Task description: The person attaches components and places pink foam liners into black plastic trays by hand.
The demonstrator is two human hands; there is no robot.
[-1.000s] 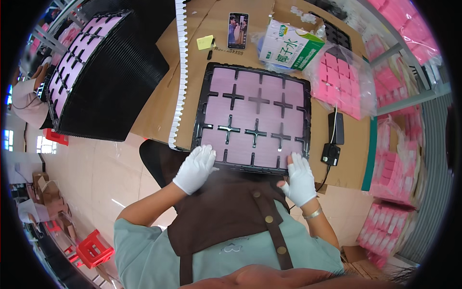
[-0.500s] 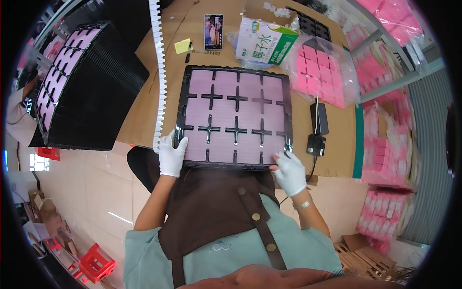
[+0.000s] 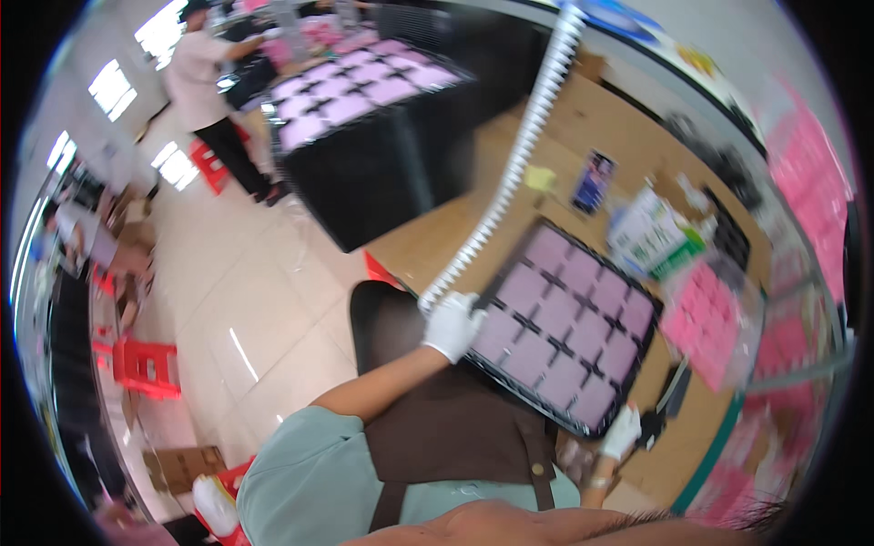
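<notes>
Since half a second ago, the view has swung left and the black tray (image 3: 566,338) of pink squares now sits tilted over the cardboard-covered table (image 3: 437,238). Left hand (image 3: 452,325) and right hand (image 3: 622,431), both white-gloved, have fingers curled on its near corners.

1. Black tray (image 3: 637,300): looks like thin moulded plastic with a slight sheen at the rim.
2. Pink squares (image 3: 564,318) in the tray: matt and smooth; material cannot be told.
3. Left hand (image 3: 452,326) and right hand (image 3: 622,431): white knitted cloth gloves, matt.
4. Table (image 3: 437,241): covered with brown cardboard, dull and flat.
5. Apron (image 3: 446,437): brown woven cloth, matt.
6. Floor (image 3: 255,300): pale glossy tiles showing window reflections.
7. Stools (image 3: 146,364): red plastic, smooth.
</notes>
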